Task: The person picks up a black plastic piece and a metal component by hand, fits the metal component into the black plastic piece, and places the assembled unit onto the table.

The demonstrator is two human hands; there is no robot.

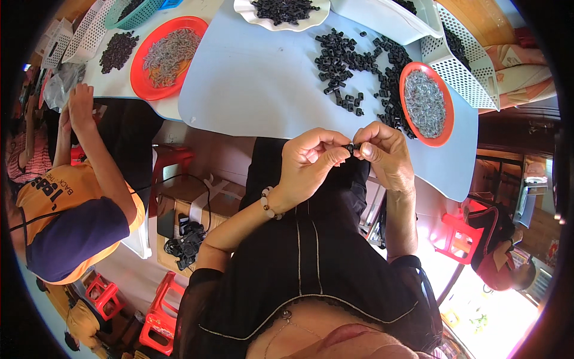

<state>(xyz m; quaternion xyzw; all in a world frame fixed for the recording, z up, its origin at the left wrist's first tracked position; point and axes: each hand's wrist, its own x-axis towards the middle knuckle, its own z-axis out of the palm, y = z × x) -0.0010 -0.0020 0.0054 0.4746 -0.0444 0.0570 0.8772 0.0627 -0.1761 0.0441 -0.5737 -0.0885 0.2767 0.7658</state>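
Head view: pieces held?
"One visible black piece [350, 147], pinched by left hand [308, 158] and right hand [390, 157] at the blue surface's [251, 78] near edge."
"Dishes on it?"
"One red plate [449, 115], one white dish [290, 27]."

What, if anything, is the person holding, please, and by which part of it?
A small black component, pinched near its left end by the left hand and near its right end by the right hand.

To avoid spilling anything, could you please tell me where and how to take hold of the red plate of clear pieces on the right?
Probably the red plate is best gripped by its bare rim, from the lower right: black pieces crowd its left, a white perforated basket sits at its upper right, and clear pieces fill its middle.
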